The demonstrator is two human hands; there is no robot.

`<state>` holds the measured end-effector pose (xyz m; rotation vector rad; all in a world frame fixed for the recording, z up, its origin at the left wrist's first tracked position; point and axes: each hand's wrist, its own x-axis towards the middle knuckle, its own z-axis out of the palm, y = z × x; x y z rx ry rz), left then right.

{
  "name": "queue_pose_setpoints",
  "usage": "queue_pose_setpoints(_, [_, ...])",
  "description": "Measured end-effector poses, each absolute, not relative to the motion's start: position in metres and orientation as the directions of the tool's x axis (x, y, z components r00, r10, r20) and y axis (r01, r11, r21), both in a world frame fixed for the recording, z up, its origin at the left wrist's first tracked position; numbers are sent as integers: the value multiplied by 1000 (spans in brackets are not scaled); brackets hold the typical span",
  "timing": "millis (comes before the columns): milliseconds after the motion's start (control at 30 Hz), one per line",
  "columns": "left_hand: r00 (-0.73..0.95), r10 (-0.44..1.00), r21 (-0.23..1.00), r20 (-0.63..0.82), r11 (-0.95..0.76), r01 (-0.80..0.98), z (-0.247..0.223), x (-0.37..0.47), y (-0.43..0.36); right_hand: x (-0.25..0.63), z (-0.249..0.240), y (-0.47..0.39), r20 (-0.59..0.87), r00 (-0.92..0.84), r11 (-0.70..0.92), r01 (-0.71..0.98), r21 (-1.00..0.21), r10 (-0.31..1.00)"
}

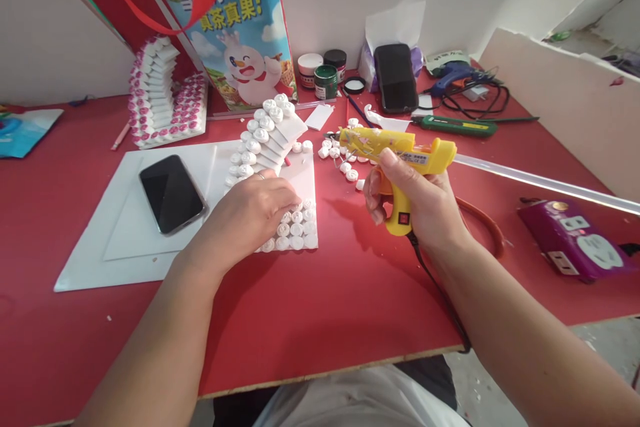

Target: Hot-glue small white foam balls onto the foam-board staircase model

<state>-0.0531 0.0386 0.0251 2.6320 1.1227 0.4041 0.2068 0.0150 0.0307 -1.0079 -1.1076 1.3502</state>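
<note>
My right hand (425,203) grips a yellow hot glue gun (377,143), a thumb along its side and fingers around the handle. A long clear glue stick (545,181) juts from its rear; the nozzle points left. My left hand (255,207) is closed, fingertips bent down at a white board covered in rows of white rosettes (297,229). What those fingertips hold, if anything, is hidden. Behind that hand rises a curved, stepped white piece (275,143) edged with more rosettes. Loose white rosettes (351,175) lie below the nozzle.
A phone (173,193) rests on white foam board (120,213). A pink-and-white stepped model (167,97) stands by a printed bag (240,33). At the back are paint jars (326,82), another phone (396,78) and a green tool (455,125). A purple power strip (575,237) sits right.
</note>
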Motion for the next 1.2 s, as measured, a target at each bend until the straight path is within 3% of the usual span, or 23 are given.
queue_pose_setpoints(533, [679, 726, 278, 112, -679, 680, 28, -46, 38, 206, 31, 14, 13, -68, 0, -186, -983, 998])
queue_pose_setpoints(733, [591, 770, 352, 241, -637, 686, 28, -50, 33, 209, 36, 18, 44, 20, 46, -169, -985, 999])
queue_pose_setpoints(833, [619, 721, 367, 310, -692, 622, 28, -47, 34, 213, 40, 19, 70, 94, 85, -170, -982, 993])
queue_pose_setpoints(1000, [749, 611, 307, 256, -786, 537, 24, -38, 37, 215, 46, 16, 57, 43, 66, -229, -971, 997])
queue_pose_setpoints(1200, [778, 576, 244, 252, -815, 525, 18, -36, 40, 214, 48, 14, 37, 70, 47, -149, -988, 997])
